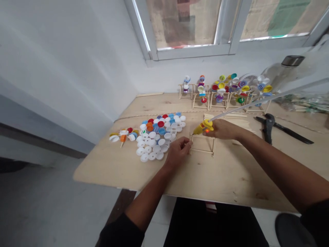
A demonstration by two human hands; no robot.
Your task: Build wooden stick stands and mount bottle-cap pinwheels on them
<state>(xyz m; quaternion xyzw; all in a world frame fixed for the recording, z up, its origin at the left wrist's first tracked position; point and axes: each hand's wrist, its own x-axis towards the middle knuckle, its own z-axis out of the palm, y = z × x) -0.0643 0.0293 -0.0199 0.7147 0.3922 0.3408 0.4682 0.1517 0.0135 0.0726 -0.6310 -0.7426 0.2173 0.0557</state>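
My right hand (218, 129) is wrapped round a yellow hot glue gun (202, 128), a glue stick running out of its back. The nozzle points down-left at the top left corner of a small frame of wooden sticks (202, 151) on the table. My left hand (180, 150) pinches the frame's left side with thumb and fingers. Just left of it lies a spread of bottle caps (154, 140), mostly white, with blue, red and orange ones. Farther left rests a cluster of joined caps (124, 134) on a stick.
Several finished stick stands with coloured cap wheels (221, 91) line the wall at the back. Behind my right hand lie loose wooden sticks (233, 118). Black-handled pliers (268, 127) and a dark blade (293, 133) are to the right. The table's front edge (159, 193) is near me.
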